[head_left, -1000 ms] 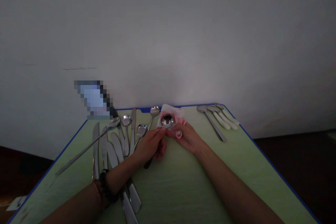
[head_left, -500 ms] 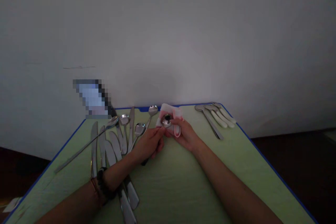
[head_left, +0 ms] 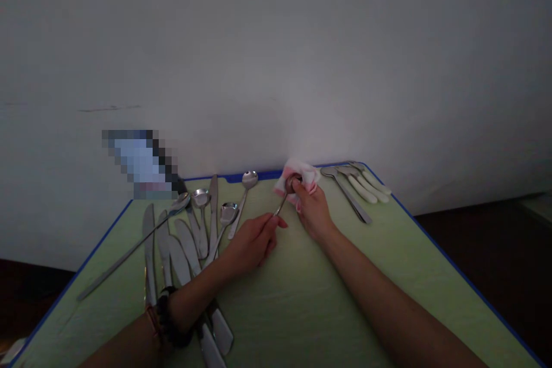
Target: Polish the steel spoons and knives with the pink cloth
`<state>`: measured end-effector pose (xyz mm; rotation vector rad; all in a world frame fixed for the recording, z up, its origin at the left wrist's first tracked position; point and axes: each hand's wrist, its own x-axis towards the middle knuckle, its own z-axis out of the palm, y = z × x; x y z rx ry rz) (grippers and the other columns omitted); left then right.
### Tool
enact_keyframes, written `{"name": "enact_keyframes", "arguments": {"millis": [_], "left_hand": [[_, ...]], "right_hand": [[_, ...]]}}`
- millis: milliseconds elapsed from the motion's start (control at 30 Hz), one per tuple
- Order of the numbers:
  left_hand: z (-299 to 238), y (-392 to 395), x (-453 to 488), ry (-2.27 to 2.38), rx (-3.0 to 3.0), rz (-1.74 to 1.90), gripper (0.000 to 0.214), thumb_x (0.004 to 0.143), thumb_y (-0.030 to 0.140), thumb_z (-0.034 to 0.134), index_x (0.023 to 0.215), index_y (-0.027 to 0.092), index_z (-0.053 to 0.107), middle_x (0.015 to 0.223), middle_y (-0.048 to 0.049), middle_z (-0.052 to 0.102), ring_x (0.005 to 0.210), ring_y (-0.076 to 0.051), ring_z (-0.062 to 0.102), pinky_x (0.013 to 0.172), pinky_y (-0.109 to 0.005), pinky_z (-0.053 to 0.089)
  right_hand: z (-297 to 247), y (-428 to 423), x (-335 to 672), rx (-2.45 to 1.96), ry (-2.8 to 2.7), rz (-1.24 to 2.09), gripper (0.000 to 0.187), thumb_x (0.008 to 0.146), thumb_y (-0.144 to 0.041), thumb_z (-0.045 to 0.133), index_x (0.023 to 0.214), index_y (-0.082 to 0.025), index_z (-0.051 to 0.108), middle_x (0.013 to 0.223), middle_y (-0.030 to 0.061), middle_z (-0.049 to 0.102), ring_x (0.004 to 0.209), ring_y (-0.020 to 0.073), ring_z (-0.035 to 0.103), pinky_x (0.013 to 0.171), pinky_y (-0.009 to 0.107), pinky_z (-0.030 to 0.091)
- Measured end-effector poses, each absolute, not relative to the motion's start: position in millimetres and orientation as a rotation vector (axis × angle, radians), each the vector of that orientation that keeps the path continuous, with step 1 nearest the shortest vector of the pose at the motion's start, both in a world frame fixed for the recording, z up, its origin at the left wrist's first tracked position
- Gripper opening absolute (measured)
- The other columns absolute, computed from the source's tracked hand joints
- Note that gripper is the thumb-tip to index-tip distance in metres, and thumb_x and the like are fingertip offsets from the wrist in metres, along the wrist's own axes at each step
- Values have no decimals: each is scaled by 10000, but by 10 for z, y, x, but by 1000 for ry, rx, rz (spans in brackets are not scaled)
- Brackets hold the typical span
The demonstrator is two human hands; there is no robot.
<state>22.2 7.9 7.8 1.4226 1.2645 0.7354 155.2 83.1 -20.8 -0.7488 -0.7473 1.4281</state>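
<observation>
A metal spoon (head_left: 282, 202) is held between my two hands above the green table. My left hand (head_left: 254, 241) is closed around its handle. My right hand (head_left: 314, 207) grips a pink and white cloth (head_left: 305, 169) behind the spoon's bowl, with the thumb pressed on the bowl's inside. The cloth's lower folds are partly hidden by the fingers. Just left of my left hand lie a ladle-like deep spoon (head_left: 228, 214) and a round-bowled spoon (head_left: 249, 180). Several table knives (head_left: 176, 259) spread out beneath and beside my left forearm.
A long-handled spoon (head_left: 133, 247) lies at the left. On the right, a metal spoon (head_left: 347, 195) rests beside several white-handled pieces (head_left: 364, 188). A blurred-out screen (head_left: 140, 164) leans near the wall. The green table (head_left: 310, 310) has a blue edge meeting the wall.
My right hand, the cloth and the spoon's bowl have moved right. My hands are farther apart, and more of the spoon's handle shows between them. The view has shifted slightly.
</observation>
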Motion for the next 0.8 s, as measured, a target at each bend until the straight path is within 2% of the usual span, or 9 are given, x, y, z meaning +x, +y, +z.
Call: {"name": "enact_keyframes", "arguments": {"millis": [167,333,400,533,600,800], "left_hand": [[62,112,210,1187,1238,831,357,846,483,414,882,155,550,511,95,336,347,-55,286,328,-179,243],[53,110,196,1159,1220,800,422,821,547,425,910,151,543,490,104,316,339,-53,260,315,-178,223],[56,105,190,1154,1239,793,428,820,550,433,915,148,549,485,100,332,341,-52,264,317,-179,217],[57,113,180,1142,1228,813,418,832,538,425,935,154,554,476,98,351,320,-54,264,307,-187,207],[55,123,177,1136,1221,822,407,839,523,414,941,155,555,465,100,351,306,-56,264,301,-189,210],[55,125,172,1130,1235,819,375,852,483,401,943,153,554,455,103,353,297,-55,285,298,-176,215]], "right_hand": [[-94,798,1527,-693,-655,1579,230,711,-295,679,906,-179,647,920,27,700,815,173,631,746,320,536],[-24,790,1534,-641,-612,1618,234,732,-284,670,941,-184,643,944,24,706,809,176,643,766,341,545],[10,784,1565,-601,-565,1666,238,764,-343,632,944,-187,639,935,32,709,838,184,646,790,348,537],[82,742,1642,-436,-495,1862,578,791,-637,426,1057,-158,611,1036,104,689,998,254,622,862,425,500],[92,728,1668,-398,-474,1915,655,790,-675,362,1107,-150,590,1082,122,672,1056,270,599,897,452,474],[31,763,1697,-419,-441,1939,531,835,-551,360,1080,-150,607,1032,105,689,1040,265,603,921,460,455]]}}
